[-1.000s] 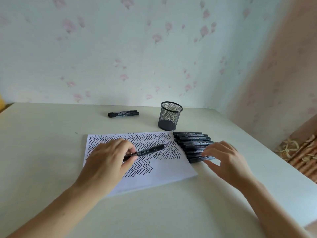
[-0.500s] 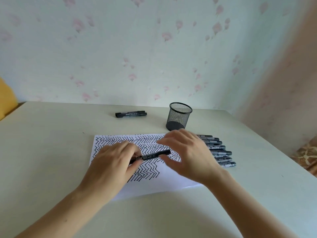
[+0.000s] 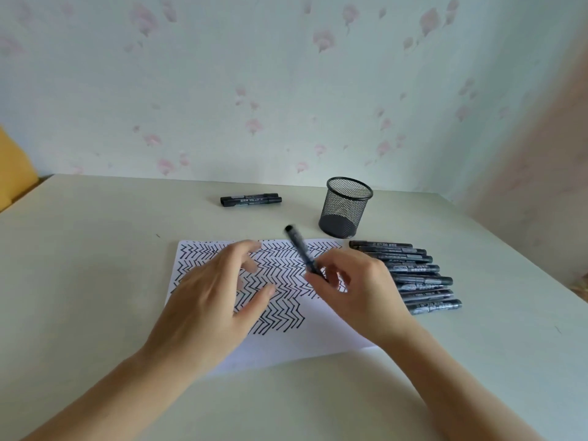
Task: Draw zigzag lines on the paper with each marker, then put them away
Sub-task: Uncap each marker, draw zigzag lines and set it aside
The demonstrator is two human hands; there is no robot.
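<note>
A white paper (image 3: 318,335) covered with black zigzag lines lies in the middle of the table. My right hand (image 3: 356,291) pinches a black marker (image 3: 300,249) above the paper, its far end tilted up and away toward the cup. My left hand (image 3: 210,300) hovers over the paper's left part with fingers spread and holds nothing. A row of several black markers (image 3: 413,275) lies just right of the paper. Two more black markers (image 3: 251,199) lie side by side further back. A black mesh pen cup (image 3: 345,206) stands upright behind the paper and looks empty.
The table (image 3: 95,281) is pale and meets a floral wallpapered wall at the back. Its right edge runs diagonally past the marker row. A yellow object (image 3: 12,167) shows at the far left edge.
The marker passed from my left hand to my right hand. My right hand came over from the marker row, took it and tilted it upward. My left hand opened.
</note>
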